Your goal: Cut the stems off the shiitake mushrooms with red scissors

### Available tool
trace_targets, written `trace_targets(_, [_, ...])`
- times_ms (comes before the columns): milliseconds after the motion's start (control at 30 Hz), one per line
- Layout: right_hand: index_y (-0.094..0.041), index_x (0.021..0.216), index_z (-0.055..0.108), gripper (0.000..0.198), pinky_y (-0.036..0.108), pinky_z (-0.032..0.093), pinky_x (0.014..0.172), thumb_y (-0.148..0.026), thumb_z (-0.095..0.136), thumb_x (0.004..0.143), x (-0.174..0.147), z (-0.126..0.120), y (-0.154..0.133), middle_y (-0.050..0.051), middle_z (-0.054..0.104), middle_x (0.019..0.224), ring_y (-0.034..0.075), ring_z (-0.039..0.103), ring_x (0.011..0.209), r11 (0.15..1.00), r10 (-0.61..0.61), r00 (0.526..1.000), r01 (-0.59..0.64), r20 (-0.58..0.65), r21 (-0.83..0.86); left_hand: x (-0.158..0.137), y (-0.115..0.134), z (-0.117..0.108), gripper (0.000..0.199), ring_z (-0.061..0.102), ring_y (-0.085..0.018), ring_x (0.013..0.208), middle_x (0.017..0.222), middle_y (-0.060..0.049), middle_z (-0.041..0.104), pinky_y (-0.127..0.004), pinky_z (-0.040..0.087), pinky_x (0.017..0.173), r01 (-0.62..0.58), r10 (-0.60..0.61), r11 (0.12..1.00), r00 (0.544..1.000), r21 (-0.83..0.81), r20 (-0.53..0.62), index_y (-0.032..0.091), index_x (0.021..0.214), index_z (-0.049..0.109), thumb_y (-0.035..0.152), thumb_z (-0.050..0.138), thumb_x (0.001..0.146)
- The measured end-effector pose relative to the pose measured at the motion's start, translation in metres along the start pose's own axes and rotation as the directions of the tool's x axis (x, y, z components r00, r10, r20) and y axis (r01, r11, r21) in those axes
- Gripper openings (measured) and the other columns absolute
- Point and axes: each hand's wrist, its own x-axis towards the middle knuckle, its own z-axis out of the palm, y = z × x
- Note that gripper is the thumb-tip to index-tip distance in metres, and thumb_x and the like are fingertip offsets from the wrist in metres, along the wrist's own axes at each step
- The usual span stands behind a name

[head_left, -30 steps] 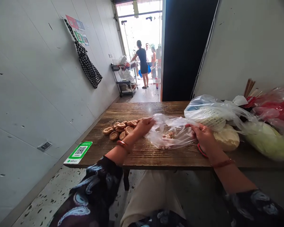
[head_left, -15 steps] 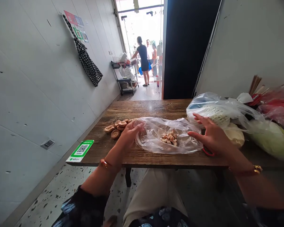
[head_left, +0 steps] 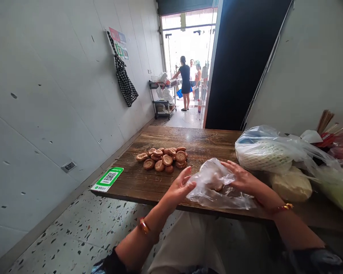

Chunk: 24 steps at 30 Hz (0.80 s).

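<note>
A narrow room with pale panelled walls runs toward a bright open doorway at twelve o'clock, where several people [head_left: 185,80] stand beside a metal cart [head_left: 163,99]; a black-and-white checked cloth [head_left: 125,81] hangs on the left wall at about eleven o'clock. In the foreground stands a dark wooden table [head_left: 205,140], its near edge just before the person's lap. A clear plastic bag [head_left: 214,184] lies crumpled on the table near that edge, close to six o'clock, with pale lumps showing faintly through it — what they are cannot be told. The left hand [head_left: 180,186] touches the bag's left side, fingers curled loosely with the thumb up, not clenched. The right hand [head_left: 241,179] lies on the bag's right side with its fingers spread flat over the film; whether it pinches the plastic cannot be told. At ten o'clock from the bag, well apart from it, a heap of round brown mushroom caps [head_left: 163,159] lies on the bare wood. A green QR-code card [head_left: 108,179] rests on the table's left corner at nine o'clock. At two to three o'clock lie more filled plastic bags — one with a white netted bundle [head_left: 263,154], and just beside it a pale round lump [head_left: 292,185].
</note>
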Motion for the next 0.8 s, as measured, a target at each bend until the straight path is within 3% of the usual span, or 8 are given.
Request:
trace_targets(100, [-0.031, 0.143, 0.053, 0.08, 0.056, 0.035, 0.113, -0.047, 0.077, 0.069, -0.027, -0.004, 0.008, 0.011, 0.047, 0.152, 0.036, 0.036, 0.144, 1.0, 0.019, 0.995, -0.017, 0.098, -0.02, -0.007, -0.011, 0.004, 0.089, 0.039, -0.038, 0.142, 0.157, -0.018, 0.037, -0.054, 0.04, 0.111, -0.12, 0.109, 0.972, 0.992, 0.203, 0.068, 0.025, 0.151, 0.038, 0.057, 0.074, 0.076])
trace_targets(167, [-0.031, 0.148, 0.046, 0.081, 0.056, 0.031, 0.115, -0.053, 0.072, 0.075, -0.044, -0.007, 0.01, 0.011, 0.041, 0.156, 0.035, 0.032, 0.146, 0.998, 0.055, 0.993, -0.051, 0.104, -0.046, -0.009, -0.018, 0.01, 0.099, 0.029, -0.039, 0.147, 0.161, -0.019, 0.029, -0.058, 0.031, 0.117, -0.227, 0.196, 0.899, 0.973, 0.373, 0.119, 0.025, 0.154, 0.032, 0.054, 0.079, 0.071])
trace_targets(233, [-0.03, 0.149, 0.045, 0.081, 0.056, 0.03, 0.116, -0.056, 0.07, 0.077, -0.057, -0.005, 0.009, 0.011, 0.041, 0.156, 0.035, 0.033, 0.146, 0.994, 0.095, 0.991, -0.09, 0.096, -0.058, -0.008, -0.026, 0.019, 0.11, 0.02, -0.04, 0.15, 0.163, -0.02, 0.02, -0.061, 0.025, 0.119, -0.303, 0.255, 0.811, 0.953, 0.501, 0.164, 0.024, 0.155, 0.028, 0.053, 0.084, 0.065])
trace_targets(367, [-0.023, 0.142, 0.053, 0.069, 0.055, 0.034, 0.114, -0.056, 0.061, 0.082, -0.071, 0.02, -0.012, 0.015, 0.051, 0.148, 0.035, 0.045, 0.138, 0.994, 0.102, 0.991, -0.105, 0.092, 0.033, -0.001, -0.044, 0.048, 0.12, 0.015, -0.041, 0.151, 0.164, -0.024, 0.013, -0.063, 0.028, 0.117, -0.443, 0.365, 0.636, 0.894, 0.632, 0.26, 0.022, 0.156, 0.021, 0.056, 0.085, 0.06])
trace_targets(467, [-0.016, 0.13, 0.061, 0.061, 0.052, 0.045, 0.105, -0.055, 0.055, 0.084, -0.077, 0.048, -0.046, 0.018, 0.061, 0.136, 0.035, 0.058, 0.124, 0.981, 0.034, 0.994, -0.053, 0.104, 0.186, 0.003, -0.052, 0.067, 0.109, 0.022, -0.04, 0.15, 0.162, -0.024, 0.019, -0.057, 0.03, 0.118, -0.523, 0.414, 0.554, 0.848, 0.648, 0.33, 0.017, 0.155, 0.025, 0.053, 0.08, 0.068])
trace_targets(567, [-0.017, 0.108, 0.069, 0.042, 0.044, 0.054, 0.089, -0.05, 0.053, 0.088, -0.084, 0.068, -0.081, 0.014, 0.073, 0.107, 0.03, 0.068, 0.099, 0.971, 0.064, 0.994, -0.083, 0.088, 0.225, -0.004, -0.052, 0.072, 0.071, 0.041, -0.032, 0.142, 0.157, -0.016, 0.035, -0.049, 0.036, 0.117, -0.489, 0.427, 0.562, 0.862, 0.668, 0.272, 0.022, 0.15, 0.039, 0.041, 0.065, 0.086])
trace_targets(667, [-0.019, 0.095, 0.071, 0.032, 0.04, 0.056, 0.081, -0.047, 0.056, 0.089, -0.091, 0.071, -0.105, 0.011, 0.074, 0.095, 0.027, 0.068, 0.088, 0.972, -0.006, 0.994, -0.021, 0.112, 0.233, -0.024, -0.045, 0.06, 0.05, 0.058, -0.023, 0.124, 0.137, -0.01, 0.059, -0.038, 0.045, 0.109, -0.449, 0.411, 0.601, 0.883, 0.661, 0.226, 0.025, 0.141, 0.051, 0.036, 0.057, 0.092])
trace_targets(800, [-0.022, 0.093, 0.074, 0.024, 0.036, 0.057, 0.079, -0.041, 0.06, 0.089, -0.092, 0.078, -0.123, 0.009, 0.075, 0.098, 0.025, 0.07, 0.09, 0.964, -0.145, 0.951, 0.074, 0.274, 0.255, -0.063, -0.033, 0.031, 0.048, 0.066, -0.019, 0.105, 0.117, -0.007, 0.069, -0.032, 0.053, 0.096, -0.354, 0.284, 0.652, 0.934, 0.67, 0.217, 0.026, 0.139, 0.053, 0.034, 0.058, 0.092])
